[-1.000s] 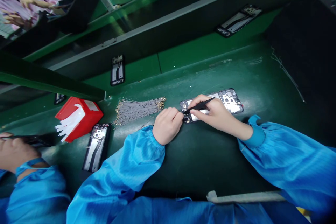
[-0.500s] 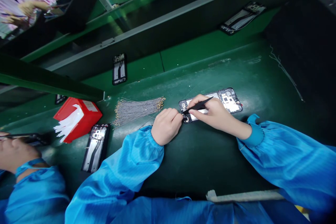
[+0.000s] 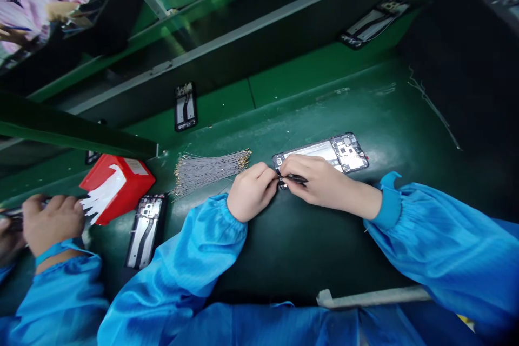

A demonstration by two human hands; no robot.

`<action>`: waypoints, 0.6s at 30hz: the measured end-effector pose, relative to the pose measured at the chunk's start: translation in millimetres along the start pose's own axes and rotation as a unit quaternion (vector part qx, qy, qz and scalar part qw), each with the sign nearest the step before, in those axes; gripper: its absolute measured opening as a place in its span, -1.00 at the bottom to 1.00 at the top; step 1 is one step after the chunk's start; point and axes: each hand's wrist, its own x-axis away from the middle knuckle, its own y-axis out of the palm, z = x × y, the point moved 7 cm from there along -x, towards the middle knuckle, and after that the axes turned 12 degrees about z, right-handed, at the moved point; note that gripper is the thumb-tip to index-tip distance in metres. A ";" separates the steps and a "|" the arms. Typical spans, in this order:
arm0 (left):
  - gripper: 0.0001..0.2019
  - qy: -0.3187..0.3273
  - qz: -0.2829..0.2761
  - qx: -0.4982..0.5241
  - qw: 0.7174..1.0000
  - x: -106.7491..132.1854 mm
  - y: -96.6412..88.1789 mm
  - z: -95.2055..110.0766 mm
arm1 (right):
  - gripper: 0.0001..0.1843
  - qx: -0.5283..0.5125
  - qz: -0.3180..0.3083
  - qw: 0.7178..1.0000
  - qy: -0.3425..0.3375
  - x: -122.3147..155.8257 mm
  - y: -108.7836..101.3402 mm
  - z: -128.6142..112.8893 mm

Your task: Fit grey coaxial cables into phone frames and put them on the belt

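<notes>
An opened phone (image 3: 352, 154) lies flat on the green bench, its circuit board and silver middle showing. My right hand (image 3: 320, 178) is over the phone's left part, closed around black tweezers (image 3: 299, 178) whose tips are hidden by the fingers. Against the phone's left end, my left hand (image 3: 250, 192) is closed in a pinch; whatever it pinches is too small to make out. Both hands' fingertips nearly meet there. Just left of my left hand lies a bundle of thin grey cables (image 3: 211, 170) with gold-coloured ends.
A red bin (image 3: 138, 181) with white strips stands left, beside another opened phone (image 3: 146, 230). More opened phones lie behind, one at the back left (image 3: 185, 108), one at the back right (image 3: 375, 22). A co-worker's hand (image 3: 54, 221) is at far left. Loose wires (image 3: 436, 108) lie right.
My right hand has shifted left and closer to my left hand, and the tweezers lie lower in its fingers. The co-worker's hands at the left have moved further into view.
</notes>
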 end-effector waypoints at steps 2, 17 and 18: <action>-0.86 -0.024 -0.024 0.026 0.999 0.0 0.4 -6.4 | -0.91 0.016 -0.004 1.000 -0.014 -1.5 0.7 -1.8; -0.85 0.058 -0.150 0.043 0.986 7.0 4.8 5.7 | -0.89 -0.059 0.047 0.996 0.045 4.6 -20.5 13.4; -0.84 0.081 -0.133 0.017 0.988 7.2 4.6 8.9 | -0.90 -0.036 0.093 0.992 0.073 6.1 -34.6 21.0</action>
